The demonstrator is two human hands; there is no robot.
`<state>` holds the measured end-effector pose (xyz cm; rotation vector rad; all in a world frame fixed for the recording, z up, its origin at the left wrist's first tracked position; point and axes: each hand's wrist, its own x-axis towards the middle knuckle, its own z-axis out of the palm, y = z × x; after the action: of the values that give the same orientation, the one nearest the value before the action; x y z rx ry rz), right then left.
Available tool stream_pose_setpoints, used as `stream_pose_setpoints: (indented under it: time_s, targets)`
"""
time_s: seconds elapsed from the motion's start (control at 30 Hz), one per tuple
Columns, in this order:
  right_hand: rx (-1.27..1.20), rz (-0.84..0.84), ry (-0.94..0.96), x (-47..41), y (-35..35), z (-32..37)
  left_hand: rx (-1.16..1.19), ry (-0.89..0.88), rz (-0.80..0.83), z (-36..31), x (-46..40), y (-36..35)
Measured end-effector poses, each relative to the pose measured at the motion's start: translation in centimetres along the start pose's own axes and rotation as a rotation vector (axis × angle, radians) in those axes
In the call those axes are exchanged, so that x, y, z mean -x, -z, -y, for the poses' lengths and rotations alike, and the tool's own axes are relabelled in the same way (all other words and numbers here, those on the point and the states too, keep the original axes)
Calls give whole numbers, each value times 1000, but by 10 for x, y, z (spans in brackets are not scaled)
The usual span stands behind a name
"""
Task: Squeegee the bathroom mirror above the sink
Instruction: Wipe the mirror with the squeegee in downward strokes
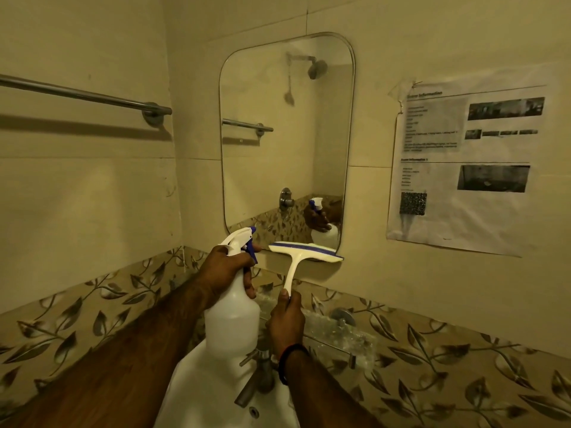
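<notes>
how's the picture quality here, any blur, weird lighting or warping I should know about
Head view: dim, yellowish light; the towel bar casts a dark shadow on the wall below it. Wide-angle warping bows the mirror and the wall lines. The taped paper notice is too blurred to read. The spray bottle and squeegee stay fairly sharp.

Your white ceramic sink [197, 393] is cut off by the bottom edge, its basin mostly hidden behind your forearms. The chrome towel bar [77, 94] runs off the left edge. The text on the taped paper notice [463, 168] at right is too blurred to read.
</notes>
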<state>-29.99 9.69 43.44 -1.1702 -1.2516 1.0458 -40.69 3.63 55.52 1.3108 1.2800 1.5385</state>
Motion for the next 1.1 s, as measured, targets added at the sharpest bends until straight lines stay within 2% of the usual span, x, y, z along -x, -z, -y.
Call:
stream_pose_setpoints:
  time_s: [0.37,0.57,0.87,1.1]
  targets:
    - [23,9,8,8,-4,-16,-18,-3,-9,3,-2,10]
    - [53,43,192,13,-11,-1,-54,-45,-30,-3,-9,22]
    - [18,28,505,-57,-14,144,-43,-94,-115,-27,-27,68]
    - [-49,3,591,-104,-21,253,-38,-144,-116,-56,-56,74]
